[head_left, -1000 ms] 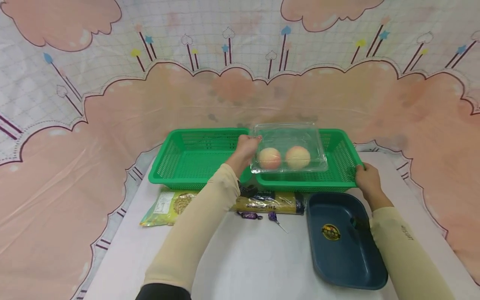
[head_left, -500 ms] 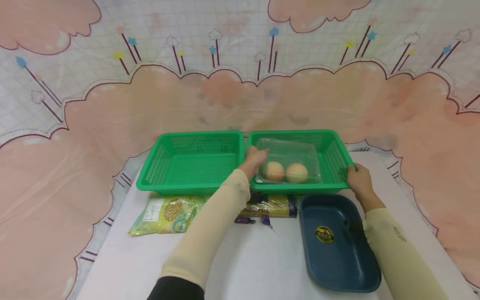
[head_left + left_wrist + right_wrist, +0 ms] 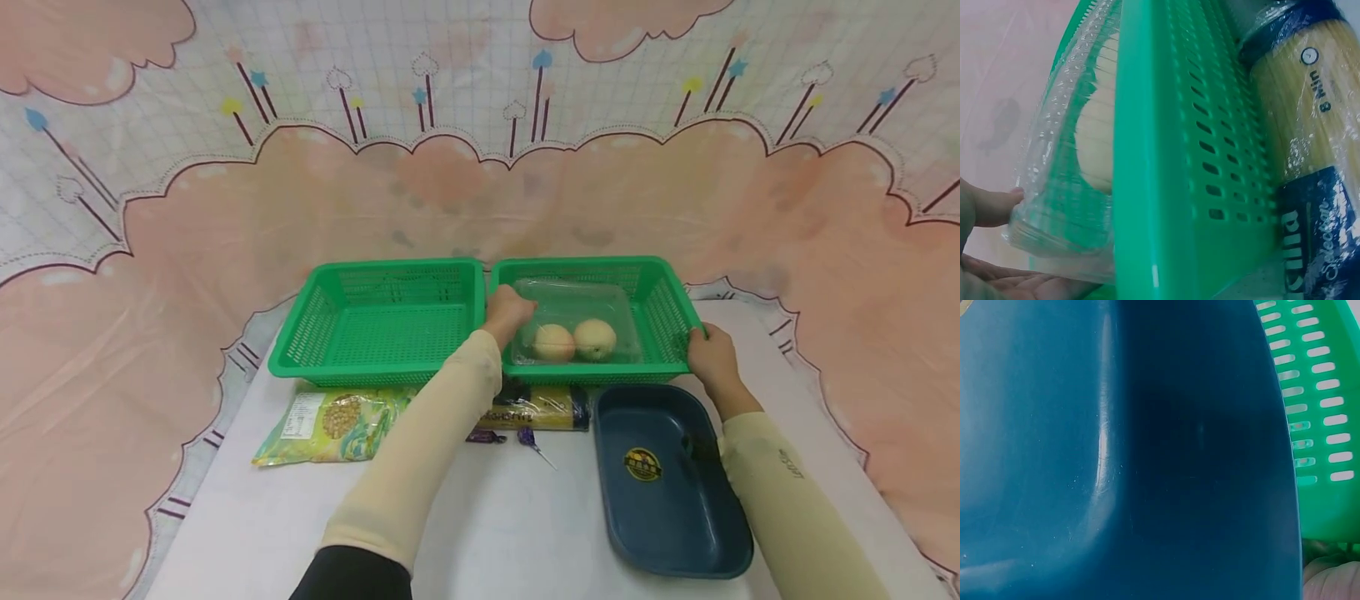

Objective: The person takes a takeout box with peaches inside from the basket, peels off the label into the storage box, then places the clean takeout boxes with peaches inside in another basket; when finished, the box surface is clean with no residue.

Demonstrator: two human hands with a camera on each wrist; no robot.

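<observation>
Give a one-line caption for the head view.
Left hand holds a clear fruit box in the right green basket.

Two baskets sit side by side: the left basket [image 3: 378,321] and the right basket [image 3: 660,300] (a fruit box [image 3: 577,333] lies in it). A tray [image 3: 671,492] lies in front.
</observation>
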